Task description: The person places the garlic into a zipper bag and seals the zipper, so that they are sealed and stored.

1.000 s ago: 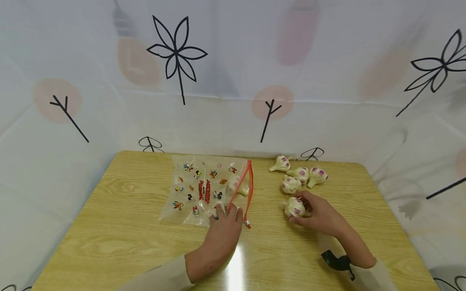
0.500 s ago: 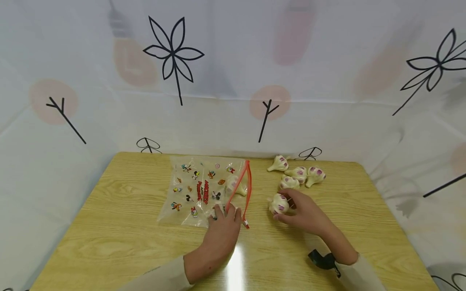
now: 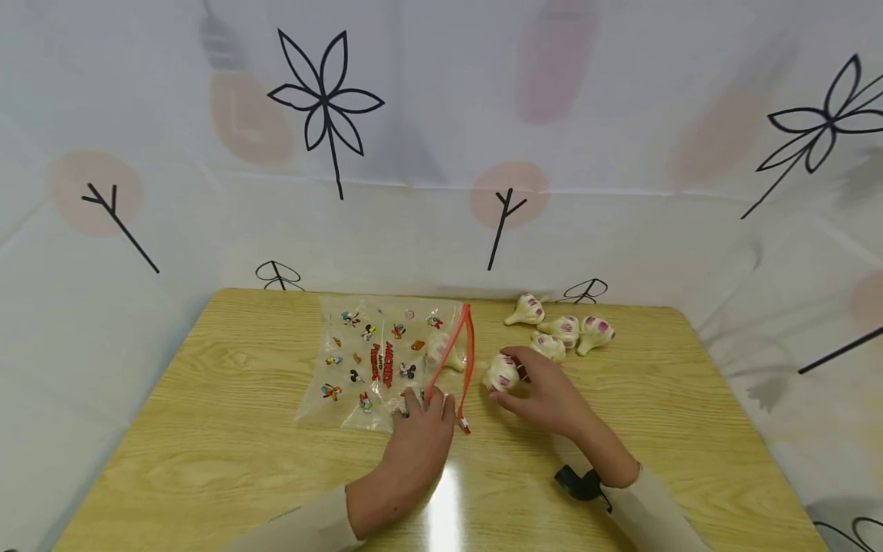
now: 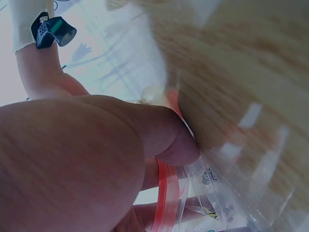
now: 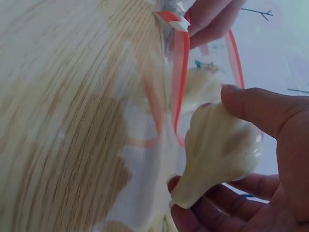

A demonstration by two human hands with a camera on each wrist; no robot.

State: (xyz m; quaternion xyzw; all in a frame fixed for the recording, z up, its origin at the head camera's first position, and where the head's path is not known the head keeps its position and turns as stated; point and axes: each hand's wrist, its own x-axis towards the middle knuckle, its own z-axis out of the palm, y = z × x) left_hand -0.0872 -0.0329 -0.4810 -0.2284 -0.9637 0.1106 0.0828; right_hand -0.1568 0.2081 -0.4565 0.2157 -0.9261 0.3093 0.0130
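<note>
A clear plastic zip bag [image 3: 352,360] with coloured cartoon prints and a red zip edge lies flat, its mouth parted towards the right. One garlic bulb [image 3: 438,346] shows through the plastic just inside the mouth. My left hand [image 3: 421,445] holds the bag's near edge by the mouth; in the left wrist view the thumb [image 4: 178,145] lies on one side of the red strip, fingers on the other. My right hand [image 3: 545,391] grips another garlic bulb [image 5: 217,145] between thumb and fingers, a little to the right of the red edge.
Several more garlic bulbs [image 3: 562,330] lie grouped at the back right of the wooden table [image 3: 228,460]. Behind the table hangs a white patterned cloth [image 3: 414,153]. A black wrist mount [image 3: 579,483] sits on the right forearm.
My right hand has carried its garlic bulb leftwards, from beside the group to near the bag's mouth. My left hand stays at the bag's edge.
</note>
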